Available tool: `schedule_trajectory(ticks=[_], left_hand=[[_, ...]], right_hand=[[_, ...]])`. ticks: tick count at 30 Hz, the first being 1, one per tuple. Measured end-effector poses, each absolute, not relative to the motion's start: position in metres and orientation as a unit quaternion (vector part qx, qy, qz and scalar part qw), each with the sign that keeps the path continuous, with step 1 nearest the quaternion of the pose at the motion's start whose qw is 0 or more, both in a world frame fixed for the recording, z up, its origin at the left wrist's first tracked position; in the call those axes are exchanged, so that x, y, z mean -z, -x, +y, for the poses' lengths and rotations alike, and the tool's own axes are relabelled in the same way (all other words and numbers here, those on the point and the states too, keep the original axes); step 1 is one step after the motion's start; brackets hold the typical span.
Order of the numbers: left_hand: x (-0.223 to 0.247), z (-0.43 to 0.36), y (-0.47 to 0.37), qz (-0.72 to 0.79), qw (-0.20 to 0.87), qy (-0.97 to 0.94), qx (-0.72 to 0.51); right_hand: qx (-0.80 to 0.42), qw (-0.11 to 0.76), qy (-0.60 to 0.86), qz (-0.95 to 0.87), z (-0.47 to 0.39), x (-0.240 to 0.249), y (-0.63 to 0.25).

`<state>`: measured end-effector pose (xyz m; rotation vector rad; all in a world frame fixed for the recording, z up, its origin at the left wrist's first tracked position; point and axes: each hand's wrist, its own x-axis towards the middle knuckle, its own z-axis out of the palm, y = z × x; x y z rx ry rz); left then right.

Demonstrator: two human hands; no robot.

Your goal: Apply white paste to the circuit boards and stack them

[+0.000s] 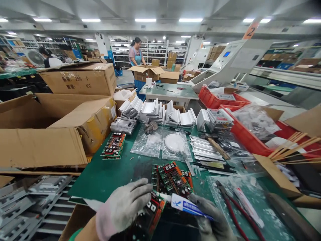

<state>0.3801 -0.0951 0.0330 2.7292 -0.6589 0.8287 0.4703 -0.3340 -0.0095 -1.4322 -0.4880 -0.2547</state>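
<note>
My right hand (213,214), in a grey glove, is closed around a white-and-blue squeeze tube (184,203). The tube's white nozzle points left over a circuit board (156,209) with black, white and orange parts. My left hand (126,204), in a pale glove, has its fingers stretched out beside and partly over the same board; its thumb is hidden. Just beyond, more circuit boards (173,175) lie loosely overlapped on the green mat (95,180). Farther left sits a stack of similar boards (114,145).
Aluminium heat sinks (150,112) line the back edge. Plastic bags (147,144), a white round lid (174,142) and metal strips (207,150) lie mid-table. Red-handled pliers (232,207) and another tube (248,206) are at right, near red bins (247,129). Cardboard boxes (40,144) stand left; a person works behind.
</note>
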Motion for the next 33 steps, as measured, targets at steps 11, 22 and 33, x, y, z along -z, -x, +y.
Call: schedule_trajectory(ticks=[11, 22, 33], left_hand=[[-0.030, -0.103, -0.372, -0.251, 0.096, -0.929, -0.255], [-0.030, -0.102, -0.375, -0.219, 0.072, -0.927, -0.297], [-0.010, -0.099, -0.370, -0.184, 0.060, -0.930, -0.313]], right_hand=[[0.171, 0.566, 0.673, -0.445, -0.346, 0.007, -0.484], [0.191, 0.558, 0.701, -0.402, -0.339, 0.007, -0.475], [0.210, 0.525, 0.708, -0.423, -0.335, 0.020, -0.477]])
